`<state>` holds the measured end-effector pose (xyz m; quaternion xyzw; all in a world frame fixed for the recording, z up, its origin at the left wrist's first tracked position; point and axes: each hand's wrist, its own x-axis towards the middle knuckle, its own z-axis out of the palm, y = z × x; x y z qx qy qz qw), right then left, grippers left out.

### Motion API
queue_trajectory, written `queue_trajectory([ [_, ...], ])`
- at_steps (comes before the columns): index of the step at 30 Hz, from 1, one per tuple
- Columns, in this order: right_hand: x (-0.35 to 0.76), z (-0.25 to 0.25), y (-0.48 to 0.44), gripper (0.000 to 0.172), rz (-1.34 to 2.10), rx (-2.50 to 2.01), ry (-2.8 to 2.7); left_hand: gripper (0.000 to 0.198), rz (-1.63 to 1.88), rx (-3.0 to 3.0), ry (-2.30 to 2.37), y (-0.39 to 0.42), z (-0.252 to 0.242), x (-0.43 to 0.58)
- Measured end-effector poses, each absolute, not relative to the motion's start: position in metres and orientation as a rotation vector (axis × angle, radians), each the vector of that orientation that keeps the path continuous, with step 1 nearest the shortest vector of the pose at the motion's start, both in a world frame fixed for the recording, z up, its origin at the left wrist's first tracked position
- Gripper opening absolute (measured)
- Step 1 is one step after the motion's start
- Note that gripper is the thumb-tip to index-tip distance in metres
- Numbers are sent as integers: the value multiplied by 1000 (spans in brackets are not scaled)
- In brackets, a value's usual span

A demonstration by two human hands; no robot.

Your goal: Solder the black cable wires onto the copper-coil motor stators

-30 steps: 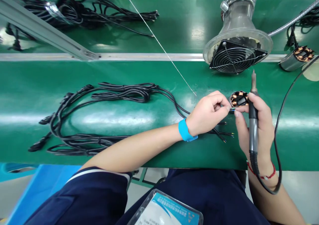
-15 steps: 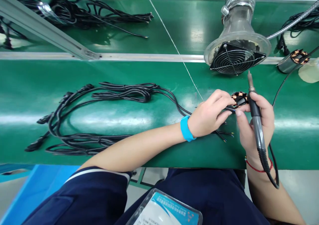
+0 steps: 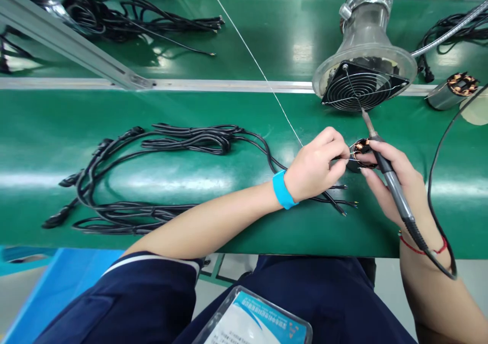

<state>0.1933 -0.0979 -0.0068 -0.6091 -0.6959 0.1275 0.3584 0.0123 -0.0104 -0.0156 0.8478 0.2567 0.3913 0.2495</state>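
Note:
My right hand (image 3: 400, 186) holds a soldering iron (image 3: 392, 181) slantwise, its tip pointing up and away toward the fan. Fingers of that hand also reach into the motor stator (image 3: 358, 165), a metal cylinder with copper windings, partly hidden by both hands. Just left of it, my left hand (image 3: 316, 161) is closed in a pinch on thin wires (image 3: 354, 157) that run to the stator. A fine pale strand (image 3: 272, 91) comes down from above to behind my left hand. Below that hand lie stripped cable ends (image 3: 345, 201) on the green bench.
Coiled black power cables (image 3: 190, 138) lie at left on the bench (image 3: 247, 232). A clear funnel hood (image 3: 366, 39) with a fan (image 3: 358, 90) hangs close above the hands. Another stator (image 3: 452, 91) stands at right. More cables (image 3: 114, 19) rest behind the metal rail (image 3: 213, 86).
My right hand has shifted right and tilted the soldering iron leftward at its tip. Two of its fingers now reach into the stator. My left fingertips have drawn slightly left and pinch thin wires.

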Motion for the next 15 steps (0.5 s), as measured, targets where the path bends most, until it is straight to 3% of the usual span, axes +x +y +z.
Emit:
queue_trajectory([
  [10, 178, -25, -90, 50, 82, -1473, -1607, 12, 925, 2082, 803, -5, -12, 14],
  [15, 174, -21, -84, 41, 64, -1586, -1681, 11, 927, 2063, 791, -8, -8, 13],
])
